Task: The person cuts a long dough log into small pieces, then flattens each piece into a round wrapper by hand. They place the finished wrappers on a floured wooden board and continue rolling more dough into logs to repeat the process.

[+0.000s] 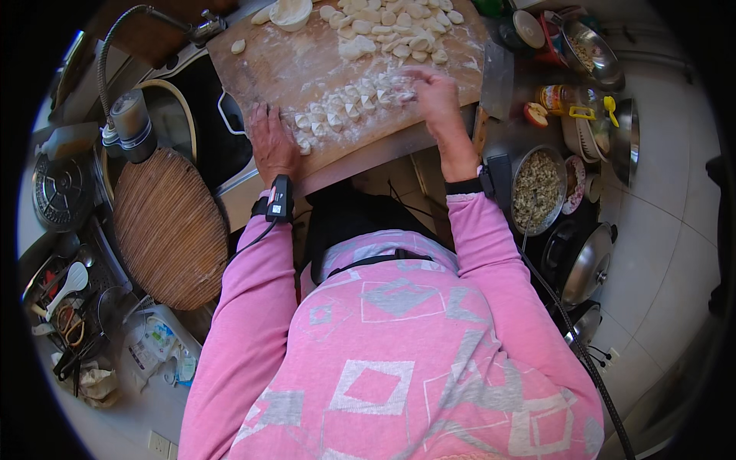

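Note:
My left hand lies on the near left edge of a floured wooden board, its fingers stretched out, nothing in it. Just to the right, small cut dough pieces sit in slanting rows dusted with flour. Over the right end of these rows is my right hand, fingers reaching left and apart. Its fingertips are slightly blurred, and no held thing shows. Many flattened dough rounds are spread and piled at the back of the board. A white bowl with pale contents stands beside them.
A cleaver lies along the board's right edge, wooden handle toward me. Farther right are a metal bowl of chopped filling, a cut apple and a lidded pot. At left are a sink faucet and a round ridged wooden lid.

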The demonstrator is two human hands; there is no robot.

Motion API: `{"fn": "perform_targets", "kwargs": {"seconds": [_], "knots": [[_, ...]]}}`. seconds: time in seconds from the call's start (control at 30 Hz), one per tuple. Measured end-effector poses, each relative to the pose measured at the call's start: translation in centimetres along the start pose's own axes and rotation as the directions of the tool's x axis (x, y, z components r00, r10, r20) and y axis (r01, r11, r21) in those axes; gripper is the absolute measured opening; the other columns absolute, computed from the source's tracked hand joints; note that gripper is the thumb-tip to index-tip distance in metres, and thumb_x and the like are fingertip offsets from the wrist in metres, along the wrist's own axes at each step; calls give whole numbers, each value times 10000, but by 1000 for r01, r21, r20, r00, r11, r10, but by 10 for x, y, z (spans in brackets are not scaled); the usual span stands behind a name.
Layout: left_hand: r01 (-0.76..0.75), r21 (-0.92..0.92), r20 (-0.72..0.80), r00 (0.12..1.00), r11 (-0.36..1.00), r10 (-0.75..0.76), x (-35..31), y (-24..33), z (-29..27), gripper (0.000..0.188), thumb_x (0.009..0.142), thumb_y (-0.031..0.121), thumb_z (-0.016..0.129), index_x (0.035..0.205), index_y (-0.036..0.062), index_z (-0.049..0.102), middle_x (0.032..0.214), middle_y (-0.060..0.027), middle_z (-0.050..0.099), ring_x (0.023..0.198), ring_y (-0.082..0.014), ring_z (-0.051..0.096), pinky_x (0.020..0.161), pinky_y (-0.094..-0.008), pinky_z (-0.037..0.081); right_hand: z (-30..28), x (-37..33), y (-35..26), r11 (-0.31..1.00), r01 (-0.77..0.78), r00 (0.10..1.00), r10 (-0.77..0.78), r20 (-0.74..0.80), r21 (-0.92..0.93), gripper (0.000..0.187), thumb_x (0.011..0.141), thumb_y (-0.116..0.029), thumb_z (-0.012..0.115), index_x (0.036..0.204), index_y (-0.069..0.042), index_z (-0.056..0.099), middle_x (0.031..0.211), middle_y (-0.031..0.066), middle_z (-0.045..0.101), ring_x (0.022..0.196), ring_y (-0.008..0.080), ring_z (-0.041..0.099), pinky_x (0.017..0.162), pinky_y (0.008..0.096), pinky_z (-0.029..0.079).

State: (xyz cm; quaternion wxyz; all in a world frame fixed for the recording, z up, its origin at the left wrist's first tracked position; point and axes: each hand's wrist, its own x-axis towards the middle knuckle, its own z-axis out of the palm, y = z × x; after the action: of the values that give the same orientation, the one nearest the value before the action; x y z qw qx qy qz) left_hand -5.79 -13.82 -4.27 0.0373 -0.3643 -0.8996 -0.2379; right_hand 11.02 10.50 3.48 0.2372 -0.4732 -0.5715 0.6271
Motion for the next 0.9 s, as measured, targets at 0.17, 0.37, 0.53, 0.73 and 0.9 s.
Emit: {"fn": "perform_targets", "kwargs": {"seconds": [0.17,0.37,0.53,0.73,0.9], "knots": [[-6,-3,-1,1000,1000,6,1,2,-2,374,929,107,563,1294,25,578,1450,-188,476,1408,-351,390,1208,-436,264,-30,19,-6,994,-60,977,76,-199,86,236,927,54,471,1085,66,645,931,115,672,704,214,691,558,287,548],[5,-24,-8,1000,1000,-5,0,2,-4,358,933,85,550,1284,25,584,1437,-190,489,1406,-354,391,1209,-443,261,-4,16,13,997,-47,980,58,-192,59,245,911,49,488,1080,32,665,921,141,704,745,249,717,598,320,571],[-2,-102,-68,998,995,-5,0,1,-3,332,954,83,537,1280,30,574,1429,-197,495,1395,-366,400,1197,-441,285,43,10,30,900,347,937,-325,124,-265,249,853,-3,529,1004,-34,724,895,172,730,769,275,716,684,375,556],[27,-202,-139,989,979,-57,0,-2,-3,350,950,35,516,1298,20,554,1405,-209,512,1363,-386,438,1154,-430,350,78,-17,25,750,527,850,-458,262,-400,292,848,10,486,1049,-31,695,1009,207,702,928,379,679,806,419,544],[26,-248,-156,986,969,-66,-1,-5,-2,347,953,37,515,1297,19,561,1386,-199,534,1341,-381,466,1132,-424,376,119,-61,40,354,885,464,-613,640,-304,366,850,-12,513,1185,-53,654,1249,190,641,1205,365,581,1063,468,434]]}}
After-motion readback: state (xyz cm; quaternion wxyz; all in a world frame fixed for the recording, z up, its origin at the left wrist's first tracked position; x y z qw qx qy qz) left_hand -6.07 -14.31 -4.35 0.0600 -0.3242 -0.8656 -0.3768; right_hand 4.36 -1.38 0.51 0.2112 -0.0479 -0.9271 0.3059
